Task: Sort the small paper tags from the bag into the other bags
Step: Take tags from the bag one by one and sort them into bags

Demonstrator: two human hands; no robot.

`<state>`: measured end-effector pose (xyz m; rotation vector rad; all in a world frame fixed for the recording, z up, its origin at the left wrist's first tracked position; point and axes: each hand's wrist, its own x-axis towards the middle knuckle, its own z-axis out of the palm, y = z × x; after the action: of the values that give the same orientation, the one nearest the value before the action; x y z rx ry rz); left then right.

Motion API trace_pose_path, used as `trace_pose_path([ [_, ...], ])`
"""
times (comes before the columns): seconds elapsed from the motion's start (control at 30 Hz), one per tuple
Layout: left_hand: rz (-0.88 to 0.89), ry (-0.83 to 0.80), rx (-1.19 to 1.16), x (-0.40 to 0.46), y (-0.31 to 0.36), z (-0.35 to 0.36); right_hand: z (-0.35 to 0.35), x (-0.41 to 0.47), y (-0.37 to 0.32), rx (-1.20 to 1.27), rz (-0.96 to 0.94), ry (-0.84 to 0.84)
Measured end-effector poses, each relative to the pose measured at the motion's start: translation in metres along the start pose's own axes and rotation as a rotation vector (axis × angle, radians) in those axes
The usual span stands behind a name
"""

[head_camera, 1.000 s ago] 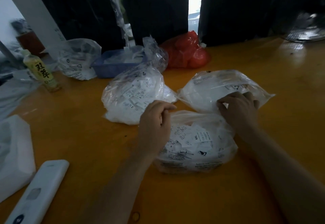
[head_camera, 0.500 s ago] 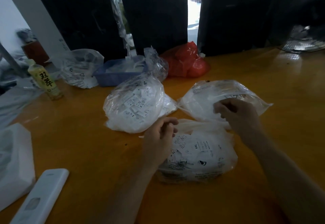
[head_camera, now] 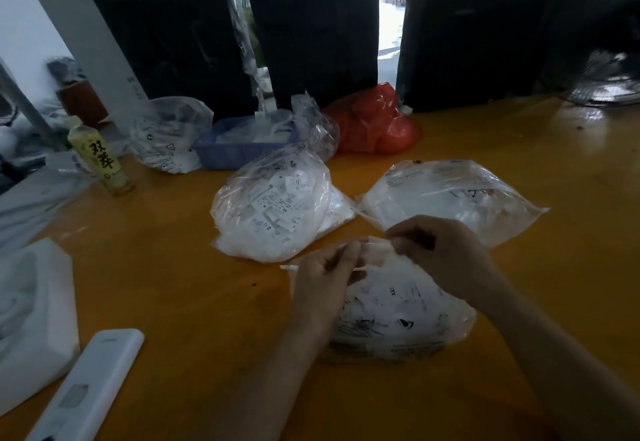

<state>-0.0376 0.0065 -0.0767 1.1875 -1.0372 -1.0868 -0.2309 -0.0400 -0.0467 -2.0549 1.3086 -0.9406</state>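
A clear plastic bag full of small white paper tags [head_camera: 398, 312] lies on the orange table in front of me. My left hand [head_camera: 322, 277] and my right hand [head_camera: 440, 250] both pinch the bag's top edge, close together at its mouth. Behind it to the left sits a second clear bag stuffed with tags [head_camera: 273, 212]. To the right lies a flatter clear bag [head_camera: 450, 194] with few tags showing inside.
A red bag [head_camera: 374, 125], a blue tray [head_camera: 239, 149] and another clear bag [head_camera: 169, 135] stand at the back. A yellow drink bottle [head_camera: 100, 160] stands at left. A white remote [head_camera: 93, 385] and white foam [head_camera: 34, 319] lie near left. Black boxes line the far edge.
My right hand left the flat bag on the right and came to the near bag's top edge. My left hand rose to meet it, and both now pinch the bag's mouth.
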Motion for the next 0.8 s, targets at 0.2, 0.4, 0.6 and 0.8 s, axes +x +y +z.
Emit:
trace_pose_path([
  [0.2, -0.129, 0.033, -0.268, 0.005, 0.001, -0.006, -0.020, 0.029, 0.050, 0.201, 0.388, 0.518],
  [0.4, -0.124, 0.026, -0.319, 0.006, 0.000, -0.005, -0.021, 0.028, 0.060, -0.370, 0.305, 0.243],
  [0.6, -0.125, -0.011, -0.314, 0.006, 0.001, -0.004, -0.002, 0.004, 0.005, -0.208, -0.051, 0.188],
  [0.8, -0.101, -0.034, -0.311, 0.005, 0.002, -0.003, 0.022, -0.007, -0.016, -0.158, -0.188, -0.086],
])
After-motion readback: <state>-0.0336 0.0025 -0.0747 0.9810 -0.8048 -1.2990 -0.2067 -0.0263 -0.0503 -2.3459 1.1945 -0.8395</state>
